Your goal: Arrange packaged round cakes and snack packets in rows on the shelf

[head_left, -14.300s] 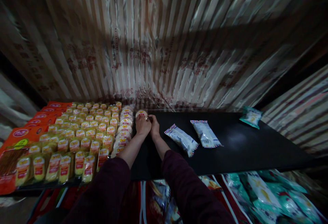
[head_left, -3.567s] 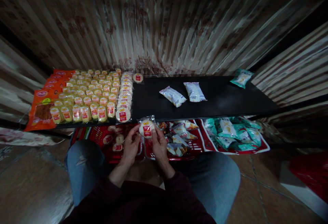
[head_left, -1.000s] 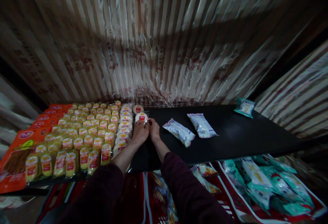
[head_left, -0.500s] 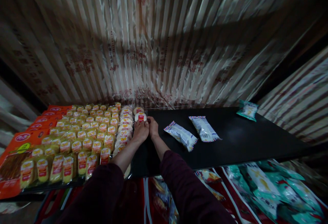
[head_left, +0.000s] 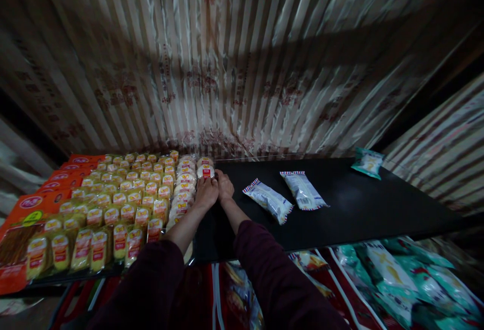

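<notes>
A wrapped round white cake (head_left: 206,171) with a red label stands near the back of the black shelf (head_left: 346,214). Around its near side my left hand (head_left: 206,192) is closed, hiding the lower part of the packet. My right hand (head_left: 225,185) is against the packet's right edge with its fingers curled in; their tips are partly hidden. Just to the left runs a row of similar wrapped white cakes (head_left: 185,178), standing one behind another.
Rows of yellow wrapped cakes (head_left: 119,198) and orange packets (head_left: 32,204) fill the shelf's left side. Two white-blue packets (head_left: 303,190) lie to the right, with a green packet (head_left: 367,162) farther back. Green bags (head_left: 389,269) sit below the front edge. A striped curtain (head_left: 242,68) hangs behind.
The wrapped round cake has moved slightly back, close against the one behind it, with my left hand on it. My right hand stays beside it.
</notes>
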